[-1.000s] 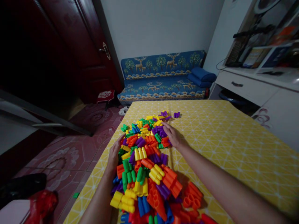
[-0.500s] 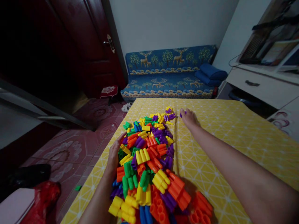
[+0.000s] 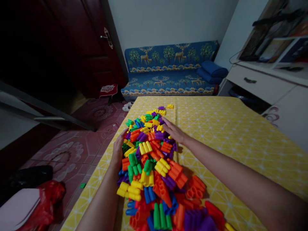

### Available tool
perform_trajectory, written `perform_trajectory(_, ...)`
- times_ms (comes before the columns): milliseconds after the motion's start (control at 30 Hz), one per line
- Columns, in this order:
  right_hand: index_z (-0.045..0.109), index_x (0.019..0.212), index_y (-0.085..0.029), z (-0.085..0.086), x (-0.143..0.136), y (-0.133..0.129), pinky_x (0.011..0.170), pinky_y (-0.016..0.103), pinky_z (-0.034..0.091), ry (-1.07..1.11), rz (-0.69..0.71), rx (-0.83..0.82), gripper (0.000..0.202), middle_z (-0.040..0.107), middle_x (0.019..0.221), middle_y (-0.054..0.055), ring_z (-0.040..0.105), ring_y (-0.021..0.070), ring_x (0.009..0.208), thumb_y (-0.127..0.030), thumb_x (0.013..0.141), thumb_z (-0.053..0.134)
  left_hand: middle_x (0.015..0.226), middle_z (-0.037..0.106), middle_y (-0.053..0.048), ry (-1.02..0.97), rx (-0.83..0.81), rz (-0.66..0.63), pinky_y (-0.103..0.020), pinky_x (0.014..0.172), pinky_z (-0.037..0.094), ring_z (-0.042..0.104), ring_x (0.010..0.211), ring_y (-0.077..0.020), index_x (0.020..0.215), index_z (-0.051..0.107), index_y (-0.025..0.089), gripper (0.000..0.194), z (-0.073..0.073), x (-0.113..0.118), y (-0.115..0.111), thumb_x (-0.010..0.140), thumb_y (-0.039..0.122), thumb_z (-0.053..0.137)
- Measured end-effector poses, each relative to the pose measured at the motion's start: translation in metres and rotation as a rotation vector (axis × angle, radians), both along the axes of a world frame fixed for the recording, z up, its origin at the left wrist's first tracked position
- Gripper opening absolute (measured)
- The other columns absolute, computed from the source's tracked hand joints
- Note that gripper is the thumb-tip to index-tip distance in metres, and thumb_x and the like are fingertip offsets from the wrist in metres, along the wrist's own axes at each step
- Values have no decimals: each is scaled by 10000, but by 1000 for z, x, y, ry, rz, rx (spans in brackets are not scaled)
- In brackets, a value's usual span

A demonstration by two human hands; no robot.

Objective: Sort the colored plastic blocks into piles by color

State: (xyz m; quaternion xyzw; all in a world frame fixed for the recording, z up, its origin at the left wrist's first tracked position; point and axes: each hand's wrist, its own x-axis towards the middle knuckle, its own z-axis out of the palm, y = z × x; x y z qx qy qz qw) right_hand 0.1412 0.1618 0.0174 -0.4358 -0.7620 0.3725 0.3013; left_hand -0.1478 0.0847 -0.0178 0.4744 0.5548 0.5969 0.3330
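Observation:
A long heap of plastic building blocks [image 3: 145, 147] in yellow, orange, green, purple, blue and red runs along the left part of the table. My left hand [image 3: 119, 143] lies against the heap's left side, fingers stretched forward and holding nothing. On the opposite side, my right hand [image 3: 173, 131] rests its extended fingers against the purple and yellow blocks. Its thumb side is partly hidden by the arm's angle. Beyond my fingertips, a yellow block [image 3: 170, 106] and a purple block [image 3: 161, 108] sit at the heap's far end.
The table [image 3: 216, 128] wears a yellow cloth with white lines. A blue patterned sofa [image 3: 168, 70] stands behind it, and a white cabinet [image 3: 255, 83] is on the right. On the floor at left are a red bag [image 3: 51, 199] and a small green block [image 3: 82, 185].
My right hand has moved left from the bare cloth to the heap's right side, pushing blocks there inward. The purple block at its fingers no longer shows there. My left hand stays at the heap.

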Motion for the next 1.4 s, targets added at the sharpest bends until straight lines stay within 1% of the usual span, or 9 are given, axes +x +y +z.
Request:
perform_trajectory(133,330,1524,-309,3,79,-95,1196,510,249,-43,-81,51,634,348,1585,31,310,267,1462,-591,959,388,1419,577,-87,-36,54,-11,-398,1182,300,464,1374,-279,1309,625,187,640,3,4,-4,895,648,463)
perform_trajectory(300,230,1562,-330,-27,177,-244,1150,506,359,-243,-166,108,783,303,1599,70,331,310,1446,-599,881,508,1505,481,-98,-258,-20,-31,-431,1129,392,465,1373,-304,1414,520,224,683,18,17,-20,890,659,464)
perform_trajectory(400,147,1580,-331,-43,190,-317,1090,552,423,-389,-150,219,1129,219,1624,83,310,386,1438,-649,664,726,1526,450,-102,-317,-117,-38,-479,1096,429,475,1360,-339,1441,485,240,731,30,19,-34,868,694,469)
perform_trajectory(533,103,1569,-404,-52,161,-362,1005,644,462,-503,-152,390,1170,107,1644,22,320,432,1418,-600,613,748,1476,510,-107,-7,-123,-7,-523,1189,271,362,1430,-360,1357,581,224,738,44,11,-69,816,722,525)
perform_trajectory(667,57,1532,-499,-58,122,-357,950,701,472,-518,-281,454,1205,73,1639,-44,263,454,1425,-612,550,745,1568,387,-54,387,38,1,-537,1218,165,253,1481,-348,1370,566,314,654,54,22,-134,809,647,610)
perform_trajectory(733,38,1543,-474,-57,104,-345,984,733,432,-491,-299,452,1265,37,1647,-19,206,484,1436,-643,520,764,1601,321,-18,512,69,-121,-569,1205,195,231,1484,-374,1387,540,386,658,53,39,-171,795,664,611)
perform_trajectory(900,67,1587,-315,-46,66,-306,1015,764,358,-462,-262,439,1302,-95,1649,109,41,528,1458,-707,560,764,1631,214,-63,956,142,-353,-718,1128,236,184,1467,-481,1471,399,443,1055,34,81,-231,534,841,674)
perform_trajectory(1133,120,1581,-289,-33,20,-246,1131,745,119,-430,-191,452,1121,-23,1653,136,53,469,1484,-544,690,750,1644,176,-37,1154,169,-197,-740,1134,182,139,1477,-485,1489,374,424,927,18,71,-216,665,648,735)
perform_trajectory(1400,289,1539,-308,-10,-28,-213,1135,646,253,-410,-224,391,875,182,1630,137,189,403,1481,-660,805,607,1640,188,-73,1116,109,-78,-713,1132,207,151,1487,-438,1450,453,357,719,19,31,-171,796,560,672)
